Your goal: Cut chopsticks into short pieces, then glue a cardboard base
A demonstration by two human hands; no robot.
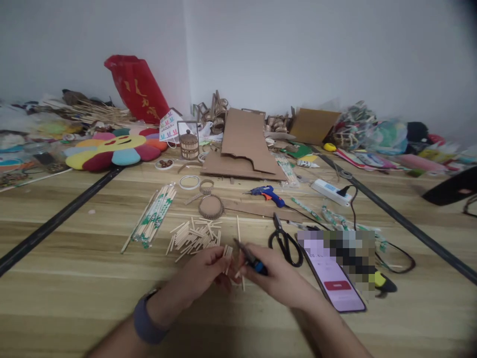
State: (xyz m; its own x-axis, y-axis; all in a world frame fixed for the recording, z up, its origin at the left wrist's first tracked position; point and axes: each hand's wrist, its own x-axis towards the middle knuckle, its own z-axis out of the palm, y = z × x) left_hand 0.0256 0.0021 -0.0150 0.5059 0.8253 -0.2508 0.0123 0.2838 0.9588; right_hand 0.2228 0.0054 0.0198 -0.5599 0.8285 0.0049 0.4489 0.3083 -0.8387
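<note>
My left hand [208,271] pinches a few short wooden sticks [227,252] upright between thumb and fingers. Close beside it, my right hand [270,273] is closed round a dark tool with a blue part [257,263], its narrow tip pointing up and left. A longer thin stick [239,228] runs up behind the hands; whether the fingers touch it cannot be made out. Just beyond my left hand lies a loose pile of short cut sticks [194,237]. Black-handled scissors [285,243] rest to the right of my right hand.
Wrapped chopsticks [154,216] lie left of the pile. A round stick-edged disc [210,206], a blue glue gun [267,194] and cardboard [246,136] are farther back. A phone [337,283] lies at right, near a white power strip [331,192]. A flower cushion [115,149] sits back left.
</note>
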